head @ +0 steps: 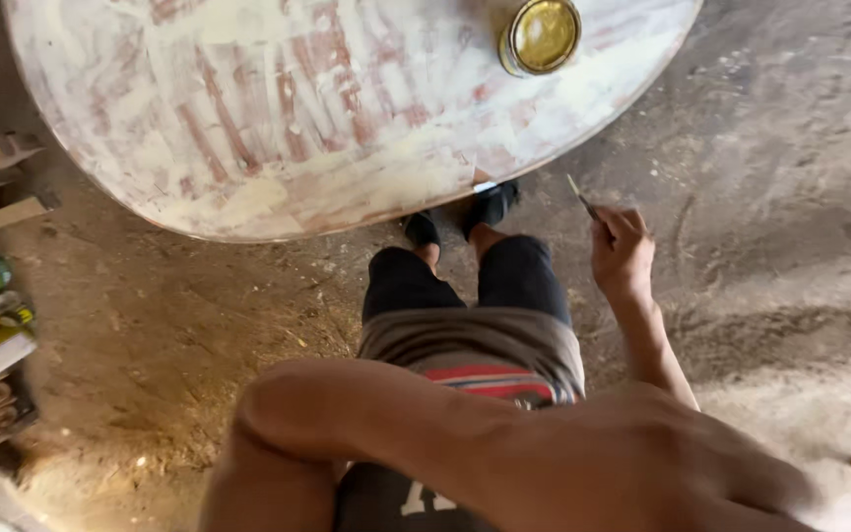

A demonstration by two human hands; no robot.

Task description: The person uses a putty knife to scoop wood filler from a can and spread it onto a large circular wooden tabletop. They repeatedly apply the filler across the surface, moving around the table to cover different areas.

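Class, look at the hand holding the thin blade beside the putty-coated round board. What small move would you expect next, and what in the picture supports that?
Probably lifting the right hand up and forward toward the open tin. The thin blade is off the board, pointing that way, and the tin sits open on the board's near edge. The left hand is out of view.
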